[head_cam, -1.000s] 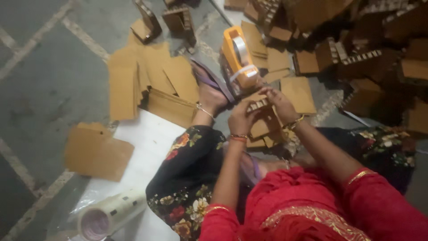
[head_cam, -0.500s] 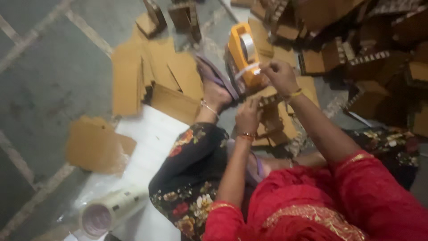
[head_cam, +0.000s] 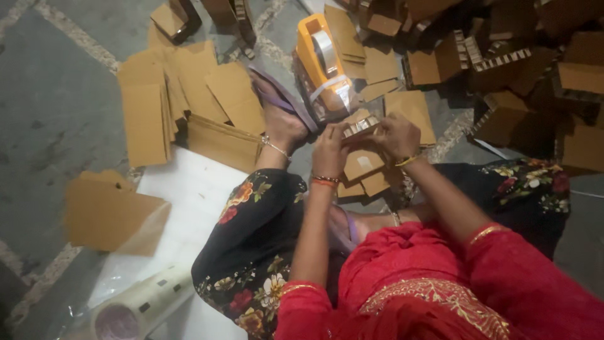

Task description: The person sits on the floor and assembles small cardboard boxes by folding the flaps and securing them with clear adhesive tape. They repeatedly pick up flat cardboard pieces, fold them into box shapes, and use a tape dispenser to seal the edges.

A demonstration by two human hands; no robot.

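- Two bare hands close on one small cardboard box [head_cam: 360, 126], held above the floor in front of the person's knees, just below an orange tape dispenser [head_cam: 322, 63].
- Left hand [head_cam: 330, 150] pinches the box's near-left end; right hand [head_cam: 397, 135] clasps its right end, fingers curled over it.
- Brown card with a pale, striped edge facing the camera; whether anything lies inside cannot be told.
- Its long axis runs left to right across the view, tilted slightly upward toward the right hand.
- A strip of clear tape [head_cam: 333, 89] hangs from the dispenser's roll, reaching down near the box.
- Folded card pieces [head_cam: 363, 169] lie directly beneath the hands.
- A sandalled foot [head_cam: 284, 118] with an anklet rests just left of the dispenser, beside a spread of flat cardboard sheets [head_cam: 182, 94].
- Finished brown boxes [head_cam: 503, 69] are heaped at upper right, well apart from the sheets.
- A white sheet [head_cam: 189, 195] covers the floor at left; on it, a loose cardboard piece [head_cam: 110, 214] and, nearer the camera, a large roll of clear tape [head_cam: 135, 308].
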